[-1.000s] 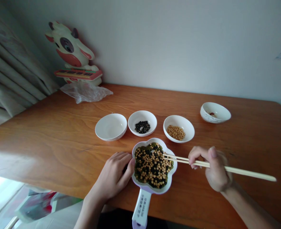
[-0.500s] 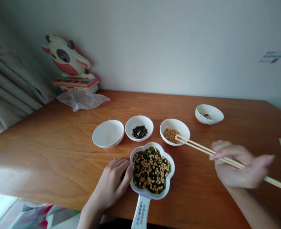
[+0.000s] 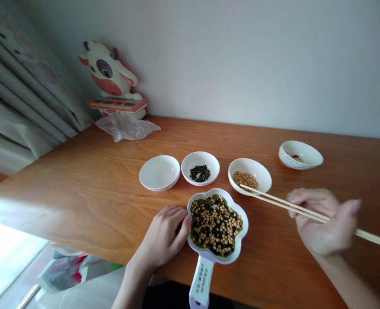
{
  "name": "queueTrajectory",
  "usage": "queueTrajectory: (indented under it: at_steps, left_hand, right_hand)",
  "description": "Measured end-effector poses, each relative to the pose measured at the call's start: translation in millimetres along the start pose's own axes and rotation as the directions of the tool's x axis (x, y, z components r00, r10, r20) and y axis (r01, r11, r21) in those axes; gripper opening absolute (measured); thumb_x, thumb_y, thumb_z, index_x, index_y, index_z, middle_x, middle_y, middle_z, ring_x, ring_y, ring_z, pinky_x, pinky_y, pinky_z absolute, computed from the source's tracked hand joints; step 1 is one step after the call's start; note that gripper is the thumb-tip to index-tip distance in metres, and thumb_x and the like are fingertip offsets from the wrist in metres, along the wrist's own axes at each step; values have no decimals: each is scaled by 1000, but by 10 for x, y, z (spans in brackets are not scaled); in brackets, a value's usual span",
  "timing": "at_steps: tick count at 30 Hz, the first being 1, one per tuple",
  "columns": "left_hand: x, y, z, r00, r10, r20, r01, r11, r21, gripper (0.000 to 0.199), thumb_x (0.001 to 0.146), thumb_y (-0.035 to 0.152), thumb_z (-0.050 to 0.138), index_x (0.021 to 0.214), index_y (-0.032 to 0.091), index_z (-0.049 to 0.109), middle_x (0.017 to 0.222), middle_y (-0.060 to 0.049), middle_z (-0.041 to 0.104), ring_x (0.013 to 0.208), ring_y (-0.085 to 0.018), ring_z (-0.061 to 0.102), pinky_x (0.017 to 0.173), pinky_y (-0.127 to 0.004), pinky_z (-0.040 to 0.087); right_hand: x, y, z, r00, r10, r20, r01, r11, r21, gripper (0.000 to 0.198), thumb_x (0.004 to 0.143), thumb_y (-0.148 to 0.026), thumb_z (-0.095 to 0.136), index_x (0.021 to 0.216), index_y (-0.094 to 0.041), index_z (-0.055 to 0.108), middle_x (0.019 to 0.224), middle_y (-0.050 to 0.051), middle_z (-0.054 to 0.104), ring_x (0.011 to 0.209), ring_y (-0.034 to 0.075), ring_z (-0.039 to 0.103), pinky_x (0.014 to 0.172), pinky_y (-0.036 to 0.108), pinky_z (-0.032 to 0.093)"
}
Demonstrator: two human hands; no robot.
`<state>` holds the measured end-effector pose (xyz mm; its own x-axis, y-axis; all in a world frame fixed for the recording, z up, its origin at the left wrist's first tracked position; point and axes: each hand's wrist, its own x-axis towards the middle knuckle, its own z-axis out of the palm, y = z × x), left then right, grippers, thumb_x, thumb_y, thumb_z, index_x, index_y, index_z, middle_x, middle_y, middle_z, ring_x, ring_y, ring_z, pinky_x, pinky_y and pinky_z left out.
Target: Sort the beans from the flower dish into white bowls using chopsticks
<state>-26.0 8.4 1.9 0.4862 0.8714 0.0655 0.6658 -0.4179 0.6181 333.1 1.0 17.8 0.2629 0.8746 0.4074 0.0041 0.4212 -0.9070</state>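
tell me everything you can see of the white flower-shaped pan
The white, flower-shaped pan with lilac on its outer side looks like plastic. Facing up, it holds mixed tan, black and green beans. Its handle, printed with dark characters, points toward the person and overhangs the front edge of the brown wooden table. The person's left hand touches the left rim.

Bare hands (image 3: 167, 231) — black clothing (image 3: 173, 296)
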Motion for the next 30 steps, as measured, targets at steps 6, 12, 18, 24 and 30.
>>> queueTrajectory:
  at_steps: [6,12,18,24,30]
  left_hand:
    - [21,39,-16,1000,24,-19,-24,1000,11,34,111,30,36,79,21,46,80,-2,61,75,-18,54,78,-34,42]
    - [26,34,-9,999,33,-30,-33,999,1,35,111,31,35,79,21,46,80,-2,60,74,-18,53,78,-33,41]
    - [26,34,-8,999,49,-18,-48,999,12,35,111,31,34,79,21,44,80,-2,59,74,-18,52,78,-33,39]
    - [27,28,-10,999,41,-16,-41,999,6,35,111,31,34,79,21,43,80,-1,59,74,-18,51,77,-33,39]
    - [29,30,-11,999,40,-19,-40,999,0,35,111,31,35,79,21,44,81,-1,60,75,-18,52,78,-33,39]
  right_hand:
    - [117,-118,372,978,118,174,-121,993,8,64,108,-57,31,77,-25,77,67,5,62,59,17,53,50,32,41]
    - [58,-148,609,893,274,358,-257,962,-94,61,107,-60,37,75,-22,73,69,5,62,58,15,52,51,29,42]
    - [-174,-49,558,873,291,391,-278,956,-89,77,105,-70,19,73,-23,71,66,5,59,58,16,54,54,30,47]
    - [-224,-5,643,878,270,394,-236,962,-134,77,106,-68,17,72,-22,70,68,5,61,63,18,57,59,30,47]
    - [-234,50,639,906,226,357,-191,973,-130,73,109,-61,18,76,-24,72,69,4,62,68,18,58,63,30,47]
